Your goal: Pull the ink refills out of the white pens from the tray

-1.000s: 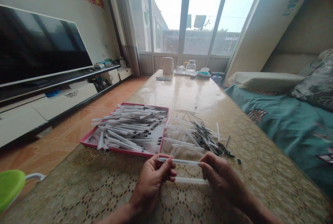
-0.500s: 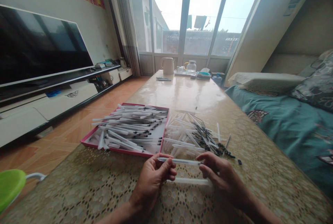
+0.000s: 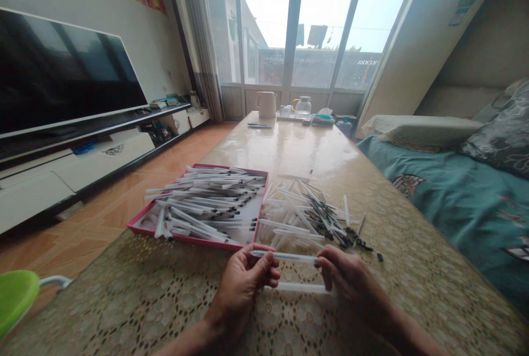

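Observation:
A white pen (image 3: 293,257) lies level between my two hands, just above the table. My left hand (image 3: 247,279) pinches its pointed end between thumb and fingers. At the other end, my right hand (image 3: 347,273) has its fingers closed on the pen's dark tip. Below it a white translucent pen cap (image 3: 301,288) lies across the gap between the hands; I cannot tell whether the left fingers touch it. Beyond my left hand is a pink-rimmed tray (image 3: 264,190) with many white pens (image 3: 202,201) that have black ends.
To the tray's right lie loose translucent caps (image 3: 285,210), thin dark refills (image 3: 320,210) and small black plugs (image 3: 359,239). A beige jug (image 3: 265,105) and a glass pitcher (image 3: 303,107) stand at the table's far end. A green stool (image 3: 19,298) is at lower left.
My right hand's fingers have closed in on the pen's dark end, where they were more spread before. The left hand and the pen have stayed nearly in place.

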Available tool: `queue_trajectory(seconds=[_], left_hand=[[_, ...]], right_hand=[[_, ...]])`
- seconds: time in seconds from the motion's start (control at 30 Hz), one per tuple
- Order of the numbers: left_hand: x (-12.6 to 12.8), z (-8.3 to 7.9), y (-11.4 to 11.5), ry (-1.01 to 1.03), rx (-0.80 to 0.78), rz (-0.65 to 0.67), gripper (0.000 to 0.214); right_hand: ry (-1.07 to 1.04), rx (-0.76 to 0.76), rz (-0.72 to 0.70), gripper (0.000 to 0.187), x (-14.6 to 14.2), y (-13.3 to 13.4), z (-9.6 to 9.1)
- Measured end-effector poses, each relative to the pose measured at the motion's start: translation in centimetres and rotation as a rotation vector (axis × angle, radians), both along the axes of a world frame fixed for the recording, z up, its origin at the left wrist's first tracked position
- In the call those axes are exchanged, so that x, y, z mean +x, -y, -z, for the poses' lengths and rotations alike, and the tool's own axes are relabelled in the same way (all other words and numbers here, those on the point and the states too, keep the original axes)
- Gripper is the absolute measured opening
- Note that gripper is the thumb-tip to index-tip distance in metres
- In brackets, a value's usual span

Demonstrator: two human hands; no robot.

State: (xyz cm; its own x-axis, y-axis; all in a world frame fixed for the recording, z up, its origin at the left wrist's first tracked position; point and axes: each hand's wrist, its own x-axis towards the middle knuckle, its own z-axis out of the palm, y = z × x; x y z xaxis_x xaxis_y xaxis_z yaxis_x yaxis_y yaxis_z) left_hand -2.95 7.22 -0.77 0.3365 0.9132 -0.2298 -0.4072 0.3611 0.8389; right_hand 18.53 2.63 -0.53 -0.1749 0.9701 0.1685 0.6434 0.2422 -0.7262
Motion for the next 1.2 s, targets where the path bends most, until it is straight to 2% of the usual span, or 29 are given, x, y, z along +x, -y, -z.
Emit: queue_trajectory(seconds=[0.1,0.23,0.37,0.43,0.53,0.67,0.83,0.93,1.0,1.1,1.2], left_hand=[[0.0,0.2,0.0,-0.005,0.009,-0.007,0.025],[0.0,0.2,0.0,-0.012,0.012,0.005,0.025],[0.0,0.0,0.0,-0.004,0.002,-0.002,0.026],[0.0,0.0,0.0,0.002,0.002,-0.004,0.026],[0.0,0.1,-0.1,0.009,0.009,0.004,0.026],[0.0,0.1,-0.1,-0.003,0.013,0.007,0.025],[0.0,0.0,-0.1,0.006,0.013,0.009,0.024],[0.0,0.0,0.0,0.006,0.006,-0.004,0.025],[-0.1,0.0,0.0,0.006,-0.007,-0.019,0.025],[-0.1,0.0,0.1,0.005,-0.016,-0.029,0.025],[0.0,0.0,0.1,0.005,-0.025,-0.039,0.027]], right_hand=[[-0.011,-0.025,0.032,0.018,-0.1,0.0,0.0],[0.003,-0.017,0.001,0.033,-0.1,0.0,0.0],[-0.024,-0.037,0.025,0.018,-0.1,0.1,-0.3],[-0.021,-0.042,0.014,0.02,-0.1,0.1,-0.3],[0.002,-0.014,-0.01,0.033,0.0,0.1,-0.2],[-0.02,-0.043,0.005,0.023,0.1,0.0,-0.1],[-0.019,-0.039,-0.014,0.035,0.0,-0.1,0.1],[-0.047,-0.024,0.0,0.031,0.1,-0.1,-0.2],[-0.121,-0.044,0.019,0.025,0.2,-0.1,-0.6],[-0.383,-0.176,0.084,0.017,0.2,-0.2,-1.0],[-0.678,-0.334,0.111,0.023,0.0,-0.3,-1.0]])
